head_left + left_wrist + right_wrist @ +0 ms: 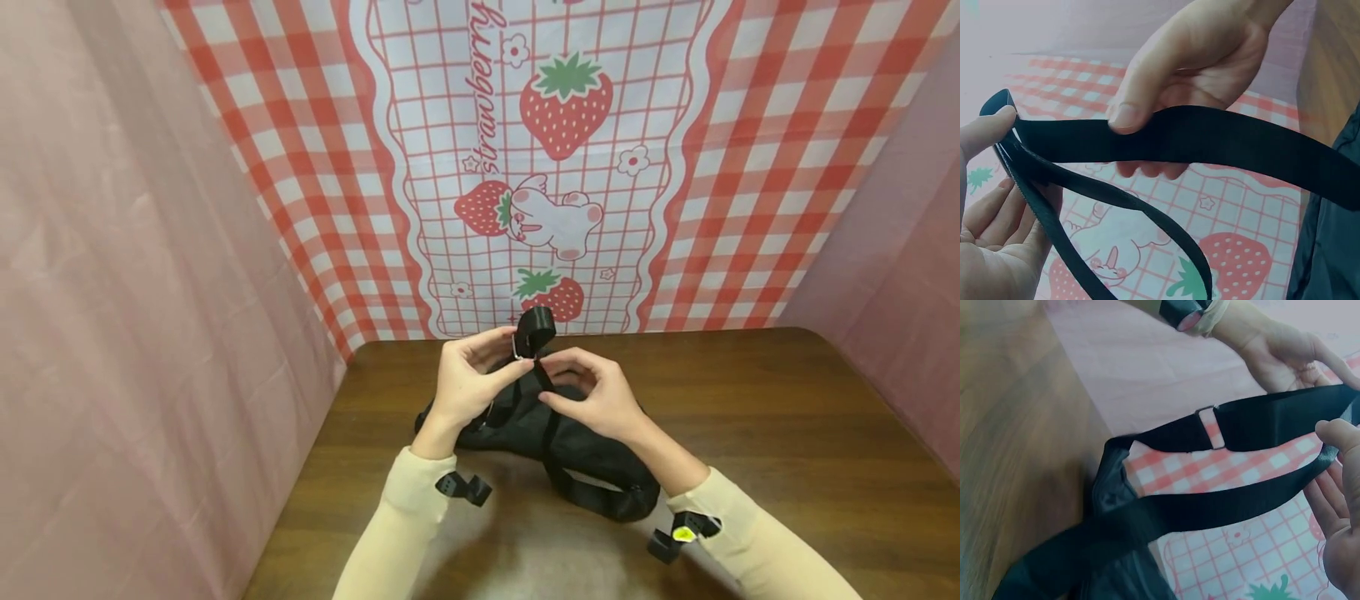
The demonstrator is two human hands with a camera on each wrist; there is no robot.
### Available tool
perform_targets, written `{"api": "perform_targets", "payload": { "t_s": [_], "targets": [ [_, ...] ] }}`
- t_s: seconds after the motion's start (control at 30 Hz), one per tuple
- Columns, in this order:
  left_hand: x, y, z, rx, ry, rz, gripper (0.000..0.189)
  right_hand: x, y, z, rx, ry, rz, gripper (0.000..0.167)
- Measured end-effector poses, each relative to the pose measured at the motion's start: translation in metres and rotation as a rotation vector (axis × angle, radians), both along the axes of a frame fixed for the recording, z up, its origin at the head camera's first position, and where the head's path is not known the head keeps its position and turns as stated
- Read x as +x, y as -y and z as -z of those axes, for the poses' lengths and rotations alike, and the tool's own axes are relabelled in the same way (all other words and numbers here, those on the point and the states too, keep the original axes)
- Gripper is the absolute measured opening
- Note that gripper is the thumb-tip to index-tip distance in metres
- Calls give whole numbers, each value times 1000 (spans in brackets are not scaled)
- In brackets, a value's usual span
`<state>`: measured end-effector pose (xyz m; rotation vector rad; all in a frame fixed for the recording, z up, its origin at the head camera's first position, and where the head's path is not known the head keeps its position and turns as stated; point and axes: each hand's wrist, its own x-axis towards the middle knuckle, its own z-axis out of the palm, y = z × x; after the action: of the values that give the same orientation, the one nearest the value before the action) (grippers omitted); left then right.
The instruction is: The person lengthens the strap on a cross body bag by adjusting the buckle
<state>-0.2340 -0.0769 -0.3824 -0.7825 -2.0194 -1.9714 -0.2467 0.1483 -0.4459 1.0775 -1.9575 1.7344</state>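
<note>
A black bag [592, 446] lies on the table below both hands, its flat webbing strap [1210, 137] raised from it. The left hand [468, 379] pinches the strap between thumb and fingers, where it folds into a small upright loop [537, 327]. Close by, the right hand [592, 387] holds the same strap, thumb on one face and fingers behind in the left wrist view. A rectangular slider buckle [1211, 428] sits on the strap in the right wrist view. The strap partly hides the left hand's fingers [1007, 215].
The brown wooden table [787, 417] ends at a strawberry-print checked cloth [570, 200] behind. Pink curtains [150, 292] hang on both sides. Another strap loop [600, 500] of the bag lies at its near right. Black camera mounts [463, 487] sit on both wrists.
</note>
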Motion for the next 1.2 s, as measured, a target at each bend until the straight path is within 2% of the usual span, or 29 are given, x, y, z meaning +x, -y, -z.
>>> {"api": "perform_targets", "payload": {
  "t_s": [0.2, 0.43, 0.6, 0.77, 1.0, 1.2],
  "targets": [
    [3, 0, 2, 0, 5, 0, 42, -1, -8, 8, 24, 0, -10, 49],
    [3, -2, 3, 6, 18, 38, 40, -1, 4, -1, 9, -27, -26, 48],
    [1, 0, 2, 15, -1, 17, 41, -1, 8, -5, -27, -56, -12, 50],
    [0, 2, 0, 17, -10, -4, 42, -3, 5, -2, -43, -67, -9, 52],
    [0, 3, -1, 23, -9, -18, 41, -2, -6, 4, -1, -62, 15, 51],
    [1, 0, 2, 12, -13, 10, 43, -1, -10, 7, 35, -67, 18, 55]
  ]
}}
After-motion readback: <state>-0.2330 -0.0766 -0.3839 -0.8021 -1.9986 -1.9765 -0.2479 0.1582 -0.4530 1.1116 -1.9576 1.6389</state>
